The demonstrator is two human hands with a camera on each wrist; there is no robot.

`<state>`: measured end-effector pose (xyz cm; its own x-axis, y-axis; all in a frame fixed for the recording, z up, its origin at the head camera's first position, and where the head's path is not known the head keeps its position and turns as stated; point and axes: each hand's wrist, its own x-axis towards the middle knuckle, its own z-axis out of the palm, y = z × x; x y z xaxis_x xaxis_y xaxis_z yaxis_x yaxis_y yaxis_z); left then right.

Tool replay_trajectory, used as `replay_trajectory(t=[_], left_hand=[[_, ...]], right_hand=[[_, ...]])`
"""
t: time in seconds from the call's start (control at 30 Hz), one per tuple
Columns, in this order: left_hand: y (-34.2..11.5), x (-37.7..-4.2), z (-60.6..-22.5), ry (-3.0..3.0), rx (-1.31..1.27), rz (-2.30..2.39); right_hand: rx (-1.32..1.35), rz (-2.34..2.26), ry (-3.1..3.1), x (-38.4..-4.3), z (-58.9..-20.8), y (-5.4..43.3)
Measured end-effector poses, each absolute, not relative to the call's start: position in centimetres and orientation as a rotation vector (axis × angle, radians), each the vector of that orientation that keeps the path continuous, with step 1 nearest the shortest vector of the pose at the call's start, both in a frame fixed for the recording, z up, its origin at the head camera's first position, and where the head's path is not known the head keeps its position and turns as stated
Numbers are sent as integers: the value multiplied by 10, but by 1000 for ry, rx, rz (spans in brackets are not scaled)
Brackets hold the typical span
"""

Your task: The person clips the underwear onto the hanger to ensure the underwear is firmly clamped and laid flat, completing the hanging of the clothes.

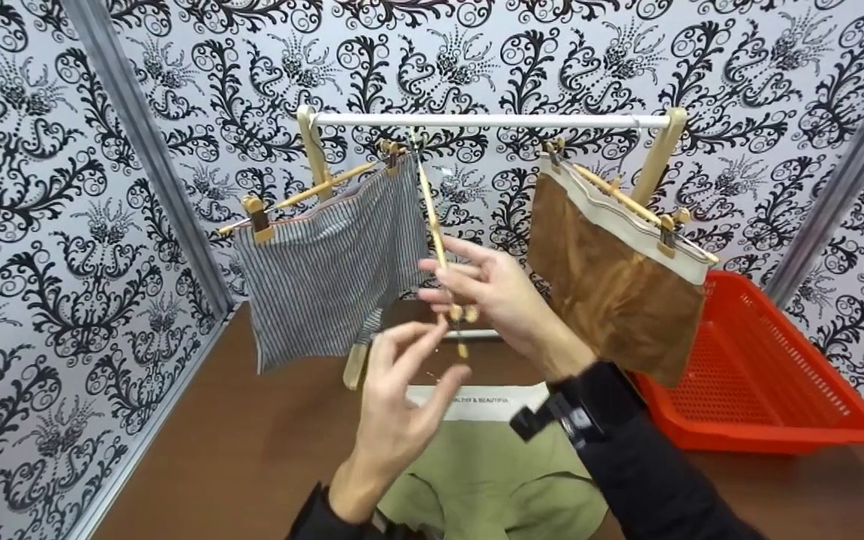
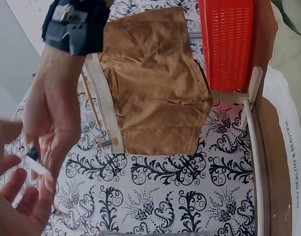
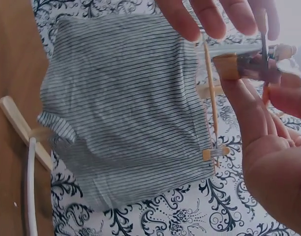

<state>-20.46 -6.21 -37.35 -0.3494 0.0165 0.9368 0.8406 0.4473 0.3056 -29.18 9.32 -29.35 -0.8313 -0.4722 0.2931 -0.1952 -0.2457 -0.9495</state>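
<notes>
A wooden clip hanger (image 1: 433,214) hangs edge-on from the middle of the rail, between two clothed hangers. My right hand (image 1: 507,300) holds its bar near the closer end, fingers reaching leftward across it. Just below is the near wooden clip (image 1: 463,313), also seen close up as a clip (image 3: 228,67) in the right wrist view. My left hand (image 1: 398,397) has its fingertips right at this clip, with the thumb spread apart. No garment hangs from this hanger. Below the hands lie green underpants (image 1: 492,465) with a lettered white waistband (image 1: 488,399).
Striped shorts (image 1: 327,270) hang from clips on the left of the white rail (image 1: 492,120). Brown shorts (image 1: 612,277) hang on the right, over part of a red basket (image 1: 792,382). The brown table (image 1: 252,450) meets patterned walls behind and at the sides.
</notes>
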Motion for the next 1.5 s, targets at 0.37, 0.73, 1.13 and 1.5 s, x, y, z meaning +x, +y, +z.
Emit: replay_trajectory(t=[0.37, 0.73, 1.13, 1.5], left_hand=[[-74, -202, -400, -1740, -664, -1195], [-102, -218, -405, -1870, -418, -1492], [-138, -220, -403, -2046, -395, -1599], [-150, -229, -409, -2196, -868, -1644]], right_hand=[[-882, -2036, 1990, -253, -381, 151], [-1134, -1629, 2035, -238, -397, 179], [-1497, -1327, 2058, -241, -400, 191], [-1477, -1299, 2147, -246, -396, 218]])
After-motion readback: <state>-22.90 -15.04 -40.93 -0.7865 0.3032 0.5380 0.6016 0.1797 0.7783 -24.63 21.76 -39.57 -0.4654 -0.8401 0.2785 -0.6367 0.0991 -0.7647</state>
